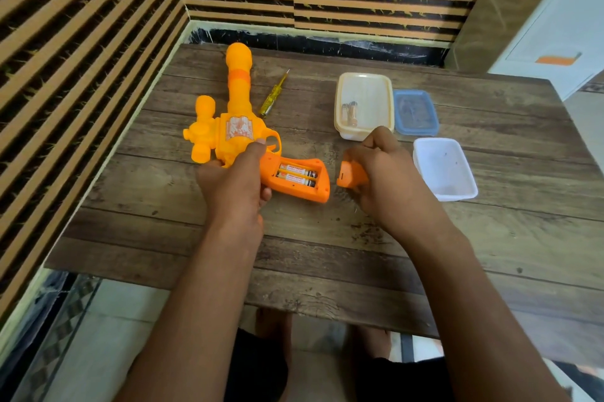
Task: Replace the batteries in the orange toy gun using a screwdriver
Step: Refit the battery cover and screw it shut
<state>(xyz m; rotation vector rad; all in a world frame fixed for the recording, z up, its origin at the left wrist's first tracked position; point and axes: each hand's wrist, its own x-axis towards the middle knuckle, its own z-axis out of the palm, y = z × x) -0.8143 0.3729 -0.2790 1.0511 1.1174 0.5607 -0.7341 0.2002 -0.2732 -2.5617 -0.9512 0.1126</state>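
The orange toy gun point(235, 127) is lying on the table point(327, 254), close to its left edge, with the barrel pointing away. The left hand point(233, 179) is gripping it by the trigger part. The right hand point(379, 166) is holding the orange battery cover point(348, 176), just beside the open handle. Two batteries point(295, 174) are sitting in the handle. I think the battery swap is going on, but I cannot tell if these are old or new. If old, the right hand is going to need to put the cover down and pick them out. The screwdriver point(273, 96) is lying beside the barrel. A cream tub point(340, 97), a blue lid point(415, 112) and a white tub point(421, 153) are crowding the right side. The bare wood near the person is giving the most room.
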